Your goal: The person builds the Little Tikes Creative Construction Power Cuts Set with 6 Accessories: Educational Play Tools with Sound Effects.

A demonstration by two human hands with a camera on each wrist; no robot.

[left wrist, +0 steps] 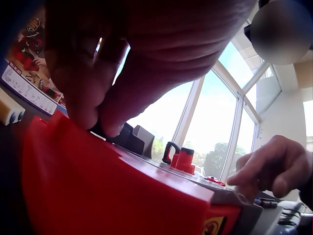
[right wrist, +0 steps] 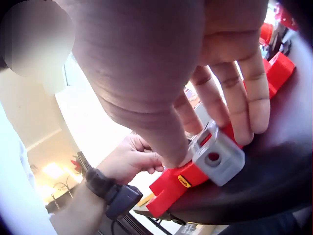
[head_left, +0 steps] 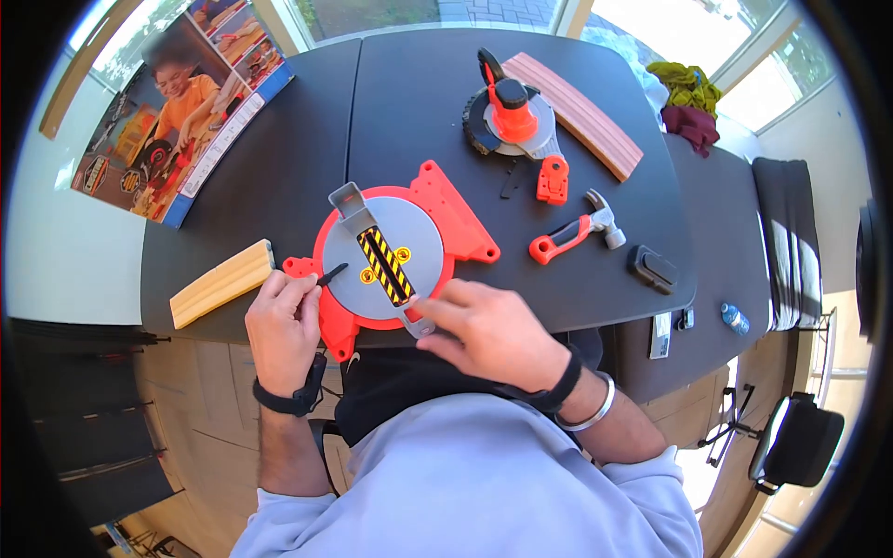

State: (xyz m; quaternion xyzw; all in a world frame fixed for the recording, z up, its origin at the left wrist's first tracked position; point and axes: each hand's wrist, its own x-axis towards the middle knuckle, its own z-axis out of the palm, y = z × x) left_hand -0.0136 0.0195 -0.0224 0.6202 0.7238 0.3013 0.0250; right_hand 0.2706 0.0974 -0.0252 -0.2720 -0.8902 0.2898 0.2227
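In front of me lies a toy miter saw base (head_left: 453,209) in red, with a round grey turntable (head_left: 419,237) and a yellow-and-black striped slot strip (head_left: 383,265). My left hand (head_left: 284,321) pinches a slim black plastic piece (head_left: 332,273) between thumb and fingertips, over the turntable's left rim. With its fingers mostly straight, my right hand (head_left: 498,335) has its index fingertip at the front end of the striped strip. In the right wrist view, the thumb is beside the grey bracket (right wrist: 222,161) that juts from the turntable's front.
The toy saw head (head_left: 513,116) stands at the back, with a reddish wood plank (head_left: 577,116) behind it. A toy hammer (head_left: 581,228) and a black case (head_left: 653,269) lie on the right. To the left are a pale wood block (head_left: 223,284) and a picture box (head_left: 172,116).
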